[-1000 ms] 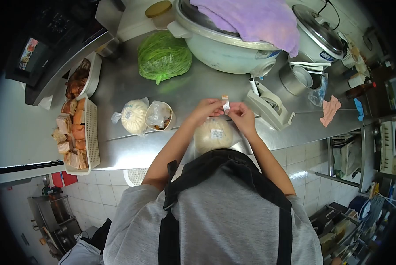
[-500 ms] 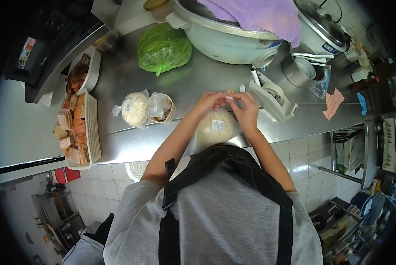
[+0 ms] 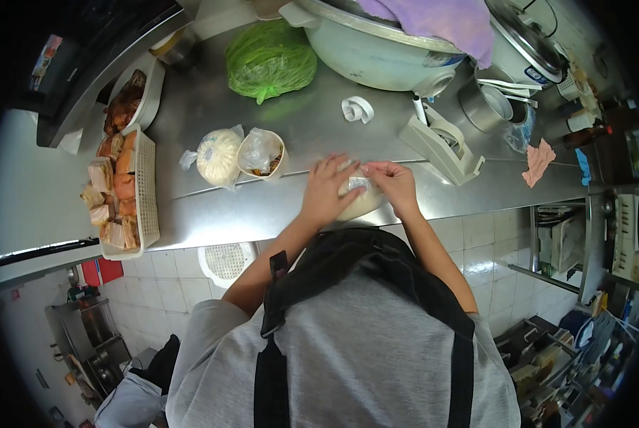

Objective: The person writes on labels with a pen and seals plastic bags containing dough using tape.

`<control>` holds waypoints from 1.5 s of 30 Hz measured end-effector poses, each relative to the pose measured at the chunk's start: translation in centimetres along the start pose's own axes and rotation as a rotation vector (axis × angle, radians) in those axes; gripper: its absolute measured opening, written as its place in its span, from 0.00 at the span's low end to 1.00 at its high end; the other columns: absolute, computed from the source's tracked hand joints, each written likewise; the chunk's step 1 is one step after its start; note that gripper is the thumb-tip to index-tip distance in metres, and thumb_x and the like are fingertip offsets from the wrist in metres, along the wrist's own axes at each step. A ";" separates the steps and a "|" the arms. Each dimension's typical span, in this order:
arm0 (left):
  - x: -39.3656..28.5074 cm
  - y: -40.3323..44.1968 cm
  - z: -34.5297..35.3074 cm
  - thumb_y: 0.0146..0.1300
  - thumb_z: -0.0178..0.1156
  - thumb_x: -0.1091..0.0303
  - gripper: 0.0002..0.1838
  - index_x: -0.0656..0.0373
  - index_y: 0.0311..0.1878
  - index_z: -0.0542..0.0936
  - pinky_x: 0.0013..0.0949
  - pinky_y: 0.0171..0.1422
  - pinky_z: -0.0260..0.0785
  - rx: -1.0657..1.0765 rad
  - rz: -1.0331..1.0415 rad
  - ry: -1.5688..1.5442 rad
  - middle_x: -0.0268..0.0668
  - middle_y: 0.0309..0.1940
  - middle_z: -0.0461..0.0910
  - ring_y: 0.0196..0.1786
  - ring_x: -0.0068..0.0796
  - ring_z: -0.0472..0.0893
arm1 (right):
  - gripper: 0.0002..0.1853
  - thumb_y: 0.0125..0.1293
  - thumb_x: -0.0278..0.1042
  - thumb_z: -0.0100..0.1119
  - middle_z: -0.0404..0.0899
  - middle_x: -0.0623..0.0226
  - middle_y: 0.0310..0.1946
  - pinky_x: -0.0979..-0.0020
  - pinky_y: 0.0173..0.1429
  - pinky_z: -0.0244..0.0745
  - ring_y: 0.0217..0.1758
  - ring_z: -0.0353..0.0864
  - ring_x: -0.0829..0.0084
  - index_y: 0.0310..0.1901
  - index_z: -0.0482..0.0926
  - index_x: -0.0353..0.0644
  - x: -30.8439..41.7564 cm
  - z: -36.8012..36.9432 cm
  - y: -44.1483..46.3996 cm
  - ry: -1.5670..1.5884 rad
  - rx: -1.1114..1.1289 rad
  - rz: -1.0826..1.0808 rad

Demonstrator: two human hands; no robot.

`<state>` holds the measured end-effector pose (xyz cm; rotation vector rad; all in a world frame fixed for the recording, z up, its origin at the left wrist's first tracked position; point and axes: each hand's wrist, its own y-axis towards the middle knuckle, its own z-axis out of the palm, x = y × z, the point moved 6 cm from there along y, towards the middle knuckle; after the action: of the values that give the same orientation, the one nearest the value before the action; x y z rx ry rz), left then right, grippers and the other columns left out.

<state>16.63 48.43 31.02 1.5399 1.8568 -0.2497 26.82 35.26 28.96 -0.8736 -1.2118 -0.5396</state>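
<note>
A clear plastic bag (image 3: 366, 206) of pale contents lies at the counter's front edge, with a small printed white label (image 3: 359, 183) on it. My left hand (image 3: 327, 189) rests on the bag's left part, fingers stretched out. At its upper right, my right hand (image 3: 396, 187) has its thumb and fingertips pinched together; what is between them is too small to make out. Farther back on the counter lies a curled white strip (image 3: 357, 109). A tape dispenser (image 3: 444, 146) with a pen stands to the right of my hands.
To the left are a knotted bag of white contents (image 3: 218, 158), a plastic-topped cup (image 3: 262, 155) and a basket of bread-like pieces (image 3: 147, 192). Behind stand a green bag (image 3: 271, 60), a large tub (image 3: 376, 60) under a purple cloth, and a metal pot (image 3: 480, 107).
Both hands have come down from above the bag onto it, the left one spreading flat. A white piece was between the fingertips before. The curled strip now shows on the counter.
</note>
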 end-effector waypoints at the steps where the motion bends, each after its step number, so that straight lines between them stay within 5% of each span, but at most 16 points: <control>1: -0.2 -1.0 0.5 0.57 0.64 0.48 0.30 0.45 0.63 0.76 0.59 0.71 0.50 0.013 -0.045 0.008 0.46 0.66 0.66 0.70 0.51 0.62 | 0.12 0.59 0.33 0.70 0.85 0.68 0.30 0.82 0.36 0.71 0.31 0.77 0.86 0.40 0.85 0.34 0.0 0.2 0.0 -0.048 0.000 0.015; 5: 0.8 -1.0 0.9 0.52 0.68 0.43 0.38 0.36 0.68 0.71 0.62 0.74 0.40 0.136 -0.193 0.038 0.49 0.70 0.60 0.74 0.55 0.55 | 0.12 0.59 0.36 0.70 0.81 0.74 0.25 0.82 0.31 0.65 0.26 0.72 0.87 0.40 0.85 0.36 0.8 0.8 -0.1 -0.055 0.000 0.049; 12: 2.5 -0.8 1.7 0.39 0.72 0.36 0.47 0.32 0.68 0.71 0.66 0.72 0.41 0.147 -0.213 -0.075 0.53 0.70 0.60 0.73 0.55 0.56 | 0.12 0.60 0.37 0.68 0.76 0.78 0.24 0.82 0.29 0.62 0.24 0.68 0.86 0.39 0.84 0.38 2.2 1.2 -0.4 -0.077 0.026 0.086; 18: 2.6 -1.1 1.7 0.34 0.74 0.35 0.54 0.35 0.71 0.67 0.63 0.73 0.41 0.123 -0.158 -0.082 0.54 0.69 0.61 0.73 0.56 0.56 | 0.13 0.64 0.34 0.64 0.81 0.66 0.40 0.75 0.45 0.79 0.39 0.82 0.77 0.47 0.79 0.37 -0.8 6.0 -0.6 0.232 0.321 0.259; 21: 2.2 -1.2 0.8 0.34 0.74 0.35 0.56 0.37 0.71 0.66 0.59 0.73 0.41 0.111 -0.189 -0.085 0.55 0.69 0.60 0.72 0.57 0.56 | 0.13 0.65 0.33 0.63 0.81 0.66 0.40 0.71 0.55 0.79 0.46 0.83 0.72 0.49 0.78 0.38 -0.5 2.0 1.2 0.346 0.204 0.170; 23: 2.0 -1.5 0.8 0.35 0.75 0.36 0.56 0.38 0.72 0.65 0.57 0.74 0.42 0.104 -0.176 -0.103 0.56 0.69 0.59 0.72 0.58 0.56 | 0.12 0.64 0.33 0.64 0.82 0.68 0.40 0.73 0.52 0.78 0.46 0.81 0.76 0.48 0.80 0.40 -0.9 -2.2 1.9 0.395 -0.010 0.138; 27: 1.2 -2.2 0.0 0.37 0.75 0.38 0.54 0.38 0.72 0.66 0.54 0.75 0.42 0.014 -0.204 -0.202 0.57 0.69 0.57 0.73 0.58 0.54 | 0.11 0.63 0.34 0.66 0.83 0.75 0.39 0.79 0.43 0.74 0.38 0.77 0.83 0.45 0.83 0.42 0.3 -5.5 1.2 0.302 -0.015 0.127; 36: 1.9 -3.8 1.0 0.36 0.75 0.37 0.52 0.38 0.70 0.69 0.58 0.74 0.39 0.028 -0.170 -0.032 0.55 0.70 0.58 0.73 0.59 0.54 | 0.13 0.59 0.28 0.68 0.85 0.71 0.33 0.79 0.41 0.72 0.32 0.78 0.85 0.45 0.83 0.37 1.9 5.0 -0.3 -0.243 0.420 -0.057; 39: 2.8 -3.7 1.2 0.34 0.75 0.36 0.55 0.38 0.70 0.68 0.59 0.74 0.38 0.009 -0.163 -0.035 0.54 0.70 0.59 0.73 0.58 0.55 | 0.16 0.53 0.34 0.74 0.84 0.71 0.26 0.77 0.39 0.74 0.30 0.80 0.84 0.43 0.84 0.40 0.9 5.1 1.1 -0.306 0.375 -0.072; 45: 2.8 -3.8 1.2 0.32 0.75 0.35 0.56 0.37 0.71 0.67 0.59 0.74 0.37 0.008 -0.184 -0.090 0.54 0.69 0.61 0.73 0.57 0.55 | 0.18 0.46 0.36 0.78 0.81 0.72 0.24 0.74 0.34 0.76 0.28 0.80 0.81 0.34 0.78 0.40 1.5 5.7 2.2 -0.913 0.275 -0.209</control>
<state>13.44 48.88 27.36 1.3413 1.9290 -0.4040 25.69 41.26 30.30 -0.7704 -2.1663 -0.1023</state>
